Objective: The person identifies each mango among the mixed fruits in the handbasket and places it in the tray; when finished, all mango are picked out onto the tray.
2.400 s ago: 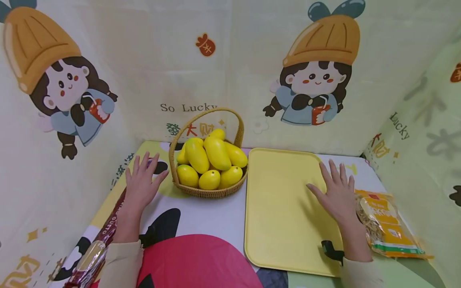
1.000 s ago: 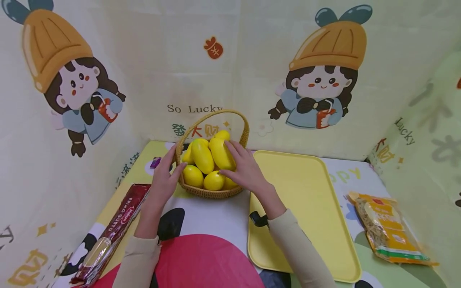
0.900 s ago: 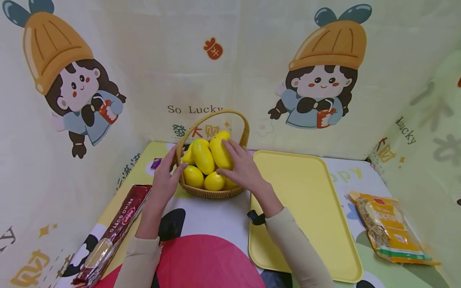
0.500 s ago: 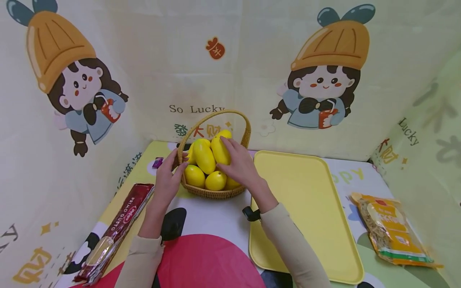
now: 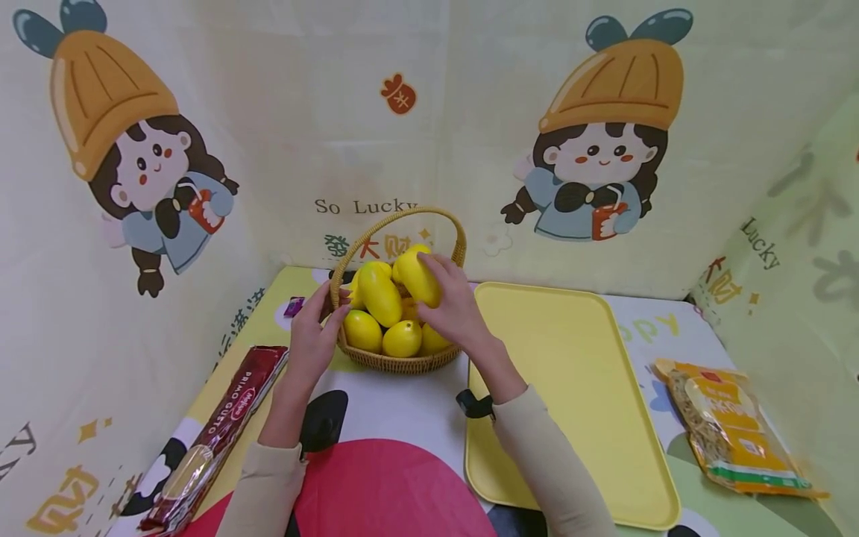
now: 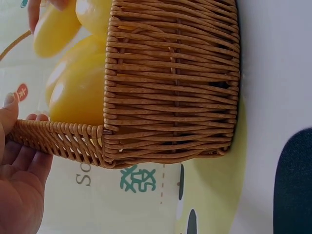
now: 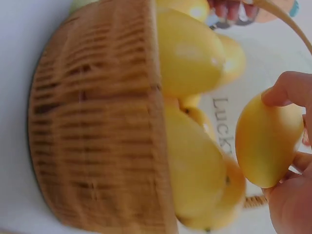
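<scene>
A wicker basket (image 5: 403,365) heaped with yellow mangoes (image 5: 379,294) stands at the back of the table. My left hand (image 5: 310,339) holds the left side of its arched handle (image 5: 338,277); in the left wrist view the thumb and fingers lie on either side of the woven handle (image 6: 58,139). With my right hand (image 5: 458,307) I grip one mango (image 5: 417,276) at the top right of the heap. In the right wrist view, that mango (image 7: 268,141) is between thumb and fingers, apart from the mangoes (image 7: 195,161) in the basket.
Right of the basket lies a yellow tray (image 5: 570,403), partly beneath my right forearm. An orange-and-clear food packet (image 5: 731,425) is at the far right, a long dark-red packet (image 5: 218,440) at the left. A small purple packet (image 5: 294,306) lies behind my left hand.
Both hands came in from the sides to the basket. The left took hold of the handle; the right gripped a mango, which has now tilted and come away from the heap.
</scene>
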Tool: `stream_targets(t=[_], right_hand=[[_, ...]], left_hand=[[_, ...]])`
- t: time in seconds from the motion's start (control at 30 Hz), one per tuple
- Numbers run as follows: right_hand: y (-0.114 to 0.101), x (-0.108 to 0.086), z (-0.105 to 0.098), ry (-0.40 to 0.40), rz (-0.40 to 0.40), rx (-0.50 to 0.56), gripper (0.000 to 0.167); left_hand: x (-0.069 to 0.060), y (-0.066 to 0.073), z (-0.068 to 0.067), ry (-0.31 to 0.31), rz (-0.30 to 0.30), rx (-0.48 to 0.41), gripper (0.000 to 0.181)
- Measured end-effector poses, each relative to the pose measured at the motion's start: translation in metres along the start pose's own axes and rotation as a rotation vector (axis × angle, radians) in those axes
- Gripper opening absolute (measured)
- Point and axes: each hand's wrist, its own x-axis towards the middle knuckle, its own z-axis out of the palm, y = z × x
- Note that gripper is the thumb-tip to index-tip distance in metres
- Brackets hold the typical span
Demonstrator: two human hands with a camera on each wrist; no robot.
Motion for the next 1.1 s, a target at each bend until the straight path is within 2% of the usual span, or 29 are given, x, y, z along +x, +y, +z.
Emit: stream_targets(t=[0.27,0.43,0.6,0.9,0.97,1.1], right_hand=[[0.021,-0.023,-0.033,0.043,0.069,0.035,0.075],[0.046,-0.039,-0.045,0.088,0.111,0.023,0.075],[0.077,-0.052,-0.053,0.109,0.203,0.021,0.075],[0.136,-0.070,-0.044,-0.033,0.441,0.052,0.077],[0.141,-0.073,-0.042,-0.030,0.462,0.052,0.077],[0.142,-0.073,-0.037,0.027,0.450,0.023,0.073]], left_hand=[[-0.001,-0.001,0.001,0.010,-0.022,0.020,0.041],[-0.001,0.000,0.001,0.017,-0.029,0.012,0.042],[-0.001,0.001,0.002,0.019,-0.038,0.004,0.041],[-0.002,0.000,0.002,0.010,-0.055,-0.019,0.043],[-0.002,0.000,0.003,0.009,-0.055,-0.021,0.042],[-0.001,0.000,0.001,0.012,-0.053,-0.023,0.039]])
